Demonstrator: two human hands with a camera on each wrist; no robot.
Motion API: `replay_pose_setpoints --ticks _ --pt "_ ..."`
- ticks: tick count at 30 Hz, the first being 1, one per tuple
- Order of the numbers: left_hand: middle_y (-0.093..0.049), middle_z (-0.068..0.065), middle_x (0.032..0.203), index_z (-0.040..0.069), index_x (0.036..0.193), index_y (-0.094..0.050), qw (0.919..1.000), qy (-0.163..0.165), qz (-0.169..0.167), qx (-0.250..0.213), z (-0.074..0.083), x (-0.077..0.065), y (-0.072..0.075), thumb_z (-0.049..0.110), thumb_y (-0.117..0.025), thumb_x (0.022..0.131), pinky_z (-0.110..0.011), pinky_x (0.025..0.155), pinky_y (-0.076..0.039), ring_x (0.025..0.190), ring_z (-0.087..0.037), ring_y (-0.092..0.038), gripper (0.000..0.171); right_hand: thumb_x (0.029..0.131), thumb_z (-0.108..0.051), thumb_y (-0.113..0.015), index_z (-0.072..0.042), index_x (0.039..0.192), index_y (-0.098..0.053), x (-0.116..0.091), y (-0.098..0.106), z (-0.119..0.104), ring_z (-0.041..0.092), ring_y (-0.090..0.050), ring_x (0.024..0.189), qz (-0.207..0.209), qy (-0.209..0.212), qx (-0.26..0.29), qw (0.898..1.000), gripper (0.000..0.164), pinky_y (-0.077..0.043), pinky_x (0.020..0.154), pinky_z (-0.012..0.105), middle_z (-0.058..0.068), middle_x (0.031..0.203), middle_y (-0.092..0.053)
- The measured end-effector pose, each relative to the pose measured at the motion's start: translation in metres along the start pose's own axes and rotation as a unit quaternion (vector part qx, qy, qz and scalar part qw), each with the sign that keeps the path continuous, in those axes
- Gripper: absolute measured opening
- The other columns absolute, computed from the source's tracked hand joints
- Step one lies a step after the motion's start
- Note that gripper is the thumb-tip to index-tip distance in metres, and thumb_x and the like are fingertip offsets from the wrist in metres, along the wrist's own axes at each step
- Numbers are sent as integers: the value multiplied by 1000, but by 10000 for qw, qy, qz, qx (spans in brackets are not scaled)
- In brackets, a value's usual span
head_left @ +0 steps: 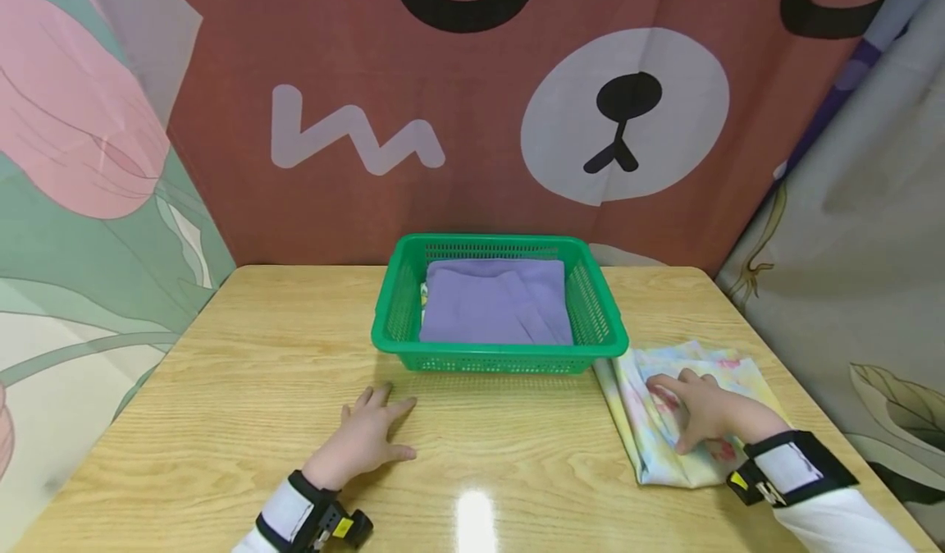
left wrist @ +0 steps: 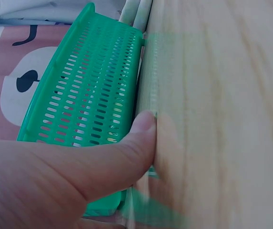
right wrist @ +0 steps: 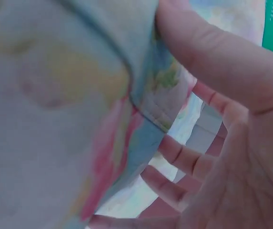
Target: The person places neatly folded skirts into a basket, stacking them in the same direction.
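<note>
A pastel tie-dye-like cloth [head_left: 627, 422], folded flat with yellow, blue and pink patches, lies on the table's right side. My right hand [head_left: 716, 413] is over it, thumb and fingers spread apart. In the right wrist view the fingers [right wrist: 179, 152] are bent at the cloth's edge, with the thumb on the other side; firm contact is hard to judge. My left hand [head_left: 362, 438] is low over the table with spread fingers and holds nothing. Its thumb [left wrist: 136, 143] shows in front of the green basket [left wrist: 88, 86]. A folded purple cloth [head_left: 495, 307] lies in that basket.
The wooden table [head_left: 280, 356] carries the green plastic basket near its back edge, close to the patterned cloth. A bit of another printed fabric [head_left: 424, 299] peeks out beside the purple cloth. A brown bear-print curtain [head_left: 472, 200] hangs behind; pale fabric [head_left: 849, 249] borders the right side.
</note>
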State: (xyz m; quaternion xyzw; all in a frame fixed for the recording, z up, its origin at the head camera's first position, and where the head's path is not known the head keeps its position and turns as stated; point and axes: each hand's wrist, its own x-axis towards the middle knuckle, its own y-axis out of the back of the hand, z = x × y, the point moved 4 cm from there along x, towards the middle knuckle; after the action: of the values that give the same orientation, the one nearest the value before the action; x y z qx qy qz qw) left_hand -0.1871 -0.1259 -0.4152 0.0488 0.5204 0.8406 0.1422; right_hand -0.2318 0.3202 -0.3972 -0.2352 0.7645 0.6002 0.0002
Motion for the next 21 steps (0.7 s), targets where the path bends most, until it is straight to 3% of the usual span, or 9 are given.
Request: replay_pose_setpoints --ticks 3,7,11,21 --pt "-36 -34 141 7 131 -56 10000 -6 -14 -20 -1 0 -1 32 -80 71 -81 91 -20 128 -60 -27 70 52 -19 -90 -5 131 -47 -4 -3 -1 38 -42 91 158 120 5 9998 91 -48 66 46 22 110 -44" --pt "-36 -33 141 7 131 -56 10000 -20 28 27 -3 1 -1 33 -81 71 -81 91 -20 128 -59 -28 70 52 -22 -89 -4 134 -46 -6 -4 -4 56 -38 109 315 377 -86 9988 95 -49 72 56 33 131 -35" --pt "-37 -32 141 8 131 -56 9999 -17 55 98 -5 3 0 34 -81 71 -81 91 -21 128 -58 -29 70 52 -26 -87 -3 139 -43 -8 -4 -6 65 -29 118 166 457 -47 9988 101 -45 79 62 37 142 -25" --pt "-36 -32 141 8 131 -56 10000 -5 3 59 -4 4 -1 33 -81 71 -81 91 -20 128 -58 -29 70 45 -31 -90 -7 140 -44 -17 -14 -19 57 -37 114 -126 107 -471 9988 109 -47 75 63 33 141 -28"
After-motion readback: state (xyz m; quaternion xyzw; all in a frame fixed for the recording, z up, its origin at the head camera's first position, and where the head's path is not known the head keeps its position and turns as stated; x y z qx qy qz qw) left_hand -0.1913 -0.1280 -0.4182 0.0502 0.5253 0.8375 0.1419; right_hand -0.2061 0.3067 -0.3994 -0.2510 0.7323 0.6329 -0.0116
